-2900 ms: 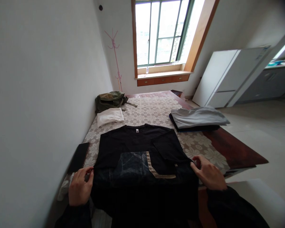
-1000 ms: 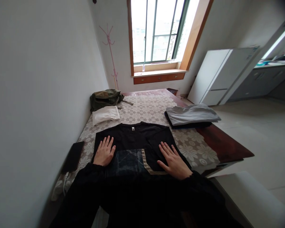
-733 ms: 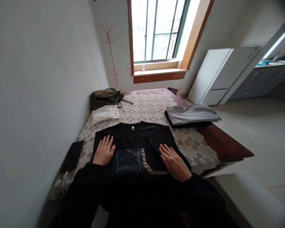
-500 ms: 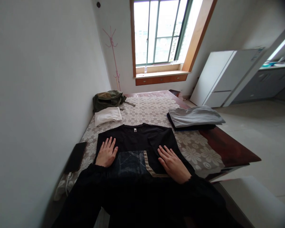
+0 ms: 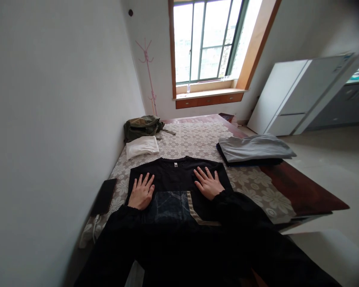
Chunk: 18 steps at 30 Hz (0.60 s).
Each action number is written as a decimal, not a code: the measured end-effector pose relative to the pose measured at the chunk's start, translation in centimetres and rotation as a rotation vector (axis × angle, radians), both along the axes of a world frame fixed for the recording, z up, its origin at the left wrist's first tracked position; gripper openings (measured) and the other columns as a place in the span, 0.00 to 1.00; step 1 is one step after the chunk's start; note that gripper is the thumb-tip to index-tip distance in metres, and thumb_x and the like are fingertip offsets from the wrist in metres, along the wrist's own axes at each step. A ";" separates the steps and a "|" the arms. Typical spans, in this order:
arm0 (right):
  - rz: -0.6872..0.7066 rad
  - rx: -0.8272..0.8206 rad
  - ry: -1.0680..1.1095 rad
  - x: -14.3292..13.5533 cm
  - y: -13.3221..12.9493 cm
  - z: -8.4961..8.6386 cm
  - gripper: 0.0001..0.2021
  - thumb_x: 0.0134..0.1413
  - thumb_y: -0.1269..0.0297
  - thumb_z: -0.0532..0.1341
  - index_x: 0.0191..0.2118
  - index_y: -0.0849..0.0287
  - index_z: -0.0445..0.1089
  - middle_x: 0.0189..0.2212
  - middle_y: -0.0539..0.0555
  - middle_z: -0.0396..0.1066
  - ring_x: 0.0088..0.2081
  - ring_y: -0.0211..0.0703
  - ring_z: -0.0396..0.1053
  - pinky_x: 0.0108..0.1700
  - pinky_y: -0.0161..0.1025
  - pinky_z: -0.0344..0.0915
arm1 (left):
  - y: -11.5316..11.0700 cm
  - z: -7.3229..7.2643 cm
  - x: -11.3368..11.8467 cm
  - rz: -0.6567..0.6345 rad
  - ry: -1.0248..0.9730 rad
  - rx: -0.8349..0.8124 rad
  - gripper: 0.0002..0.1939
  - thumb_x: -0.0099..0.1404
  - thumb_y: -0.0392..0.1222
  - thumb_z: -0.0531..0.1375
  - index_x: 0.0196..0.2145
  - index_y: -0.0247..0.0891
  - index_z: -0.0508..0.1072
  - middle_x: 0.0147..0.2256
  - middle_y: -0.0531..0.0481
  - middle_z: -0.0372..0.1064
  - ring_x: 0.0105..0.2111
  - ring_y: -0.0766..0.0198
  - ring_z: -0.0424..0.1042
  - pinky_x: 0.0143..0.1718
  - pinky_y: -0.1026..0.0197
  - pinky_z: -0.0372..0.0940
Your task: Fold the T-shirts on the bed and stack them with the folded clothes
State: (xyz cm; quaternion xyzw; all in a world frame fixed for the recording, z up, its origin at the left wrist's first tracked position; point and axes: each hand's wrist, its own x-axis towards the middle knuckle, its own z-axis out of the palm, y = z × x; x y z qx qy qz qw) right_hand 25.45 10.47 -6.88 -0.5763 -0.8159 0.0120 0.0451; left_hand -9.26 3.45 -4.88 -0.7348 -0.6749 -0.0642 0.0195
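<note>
A black T-shirt [image 5: 173,177] lies spread on the table, its collar with a small white label pointing away from me. A dark patterned panel edged by a beige strip crosses its front. My left hand [image 5: 142,192] rests flat on the shirt's left side with fingers spread. On the right side, near the shoulder, my right hand [image 5: 208,183] also lies flat, fingers apart. Neither hand grips the cloth. The lower end of the shirt merges with my black sleeves and clothing, so its hem cannot be made out.
A flowered tablecloth [image 5: 194,135] covers much of the table. Folded grey clothing [image 5: 257,146] sits atop dark garments at right. Left, by the wall, are a white folded cloth [image 5: 142,147], a green backpack [image 5: 144,126] and a black phone-like device [image 5: 104,197] with a white cable.
My right hand has slid up the shirt, from beside the beige strip towards the shoulder. My left hand stays in place on the cloth. The whole view has shifted slightly.
</note>
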 end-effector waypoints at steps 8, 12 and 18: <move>0.106 -0.098 0.013 1.7 -0.9 0.6 0.32 0.72 0.50 0.44 0.76 0.46 0.45 0.77 0.47 0.40 0.76 0.61 0.35 0.71 0.73 0.37 | 0.6 0.0 -1.0 0.036 -0.005 0.002 0.32 0.76 0.55 0.46 0.73 0.45 0.55 0.73 0.48 0.52 0.73 0.47 0.50 0.71 0.40 0.47; 0.062 -0.054 0.053 2.7 -0.5 0.7 0.29 0.72 0.54 0.45 0.75 0.46 0.52 0.76 0.49 0.47 0.75 0.53 0.44 0.73 0.61 0.43 | 1.4 0.3 -2.1 0.131 0.004 0.002 0.37 0.75 0.61 0.44 0.74 0.39 0.55 0.74 0.42 0.50 0.74 0.43 0.47 0.70 0.40 0.48; -0.105 0.051 0.019 2.4 -0.1 -0.2 0.31 0.70 0.52 0.46 0.75 0.47 0.51 0.77 0.52 0.44 0.75 0.66 0.39 0.71 0.73 0.39 | 2.0 0.4 -2.0 0.148 0.044 -0.028 0.38 0.75 0.62 0.44 0.74 0.39 0.53 0.75 0.42 0.46 0.74 0.35 0.41 0.70 0.35 0.46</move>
